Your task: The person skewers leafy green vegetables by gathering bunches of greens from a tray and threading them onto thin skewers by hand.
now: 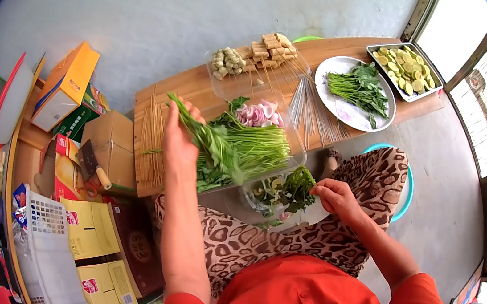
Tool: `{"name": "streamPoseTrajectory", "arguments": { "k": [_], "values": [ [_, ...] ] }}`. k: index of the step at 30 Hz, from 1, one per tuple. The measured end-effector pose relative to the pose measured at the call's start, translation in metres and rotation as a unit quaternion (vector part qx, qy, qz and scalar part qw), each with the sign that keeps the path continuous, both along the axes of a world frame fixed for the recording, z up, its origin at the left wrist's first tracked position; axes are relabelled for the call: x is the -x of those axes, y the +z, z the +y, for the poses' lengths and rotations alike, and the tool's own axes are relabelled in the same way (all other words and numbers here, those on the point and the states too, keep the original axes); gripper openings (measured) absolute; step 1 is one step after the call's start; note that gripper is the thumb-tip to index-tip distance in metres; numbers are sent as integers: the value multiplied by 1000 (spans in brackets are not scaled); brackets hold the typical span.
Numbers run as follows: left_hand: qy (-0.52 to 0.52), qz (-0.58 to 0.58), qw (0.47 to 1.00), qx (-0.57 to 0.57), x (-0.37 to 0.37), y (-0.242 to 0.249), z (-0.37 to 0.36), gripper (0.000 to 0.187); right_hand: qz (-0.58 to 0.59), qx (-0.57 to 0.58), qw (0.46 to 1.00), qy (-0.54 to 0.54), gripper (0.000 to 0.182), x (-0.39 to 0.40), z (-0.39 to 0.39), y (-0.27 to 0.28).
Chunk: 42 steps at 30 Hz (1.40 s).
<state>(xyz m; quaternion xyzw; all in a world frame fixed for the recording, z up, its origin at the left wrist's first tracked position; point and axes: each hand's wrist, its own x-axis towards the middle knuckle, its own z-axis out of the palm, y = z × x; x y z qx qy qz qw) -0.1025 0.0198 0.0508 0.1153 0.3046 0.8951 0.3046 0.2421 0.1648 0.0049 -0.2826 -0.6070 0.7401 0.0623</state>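
Observation:
My left hand (pixel 181 132) is wrapped round a bunch of long-stemmed leafy greens (pixel 211 141), raised over a clear plastic tray (pixel 297 144). In that tray lie more green stems (pixel 261 146) and pink-white onion pieces (pixel 258 114). Over my lap, my right hand (pixel 337 199) is closed, its fingertips pinching the edge of a dark green leafy clump (pixel 299 187). Whether a skewer runs through the clump I cannot make out. Below it is a clear plastic bag (pixel 255 194) with leafy scraps.
Bamboo skewers (pixel 151 134) lie at the table's left, metal skewers (pixel 306 112) right of the tray. Behind stands a tray of skewered rolls (pixel 270 52). A white plate (pixel 348 122) holds greens; a metal tray (pixel 409 69) holds round slices. Left are boxes (pixel 109 146) and a cleaver (pixel 94 163).

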Motion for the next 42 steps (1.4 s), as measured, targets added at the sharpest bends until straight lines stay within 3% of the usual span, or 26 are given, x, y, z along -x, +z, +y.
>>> {"name": "streamPoseTrajectory", "arguments": {
  "k": [5,7,14,22,42],
  "values": [
    [-39,-22,998,38,-48,-24,-14,28,7,0,1000,0,21,-2,-8,29],
    [-124,-52,991,3,-61,-24,-27,22,12,-10,1000,4,21,2,-13,43],
    [-49,-22,994,93,-100,-21,-49,18,36,-12,997,62,19,22,-43,85],
    [-37,6,995,96,-118,-11,-69,25,30,-18,993,117,21,20,-72,111],
    [-50,45,988,138,-115,-16,-65,29,10,-34,986,164,22,38,-65,104]
  ]
}}
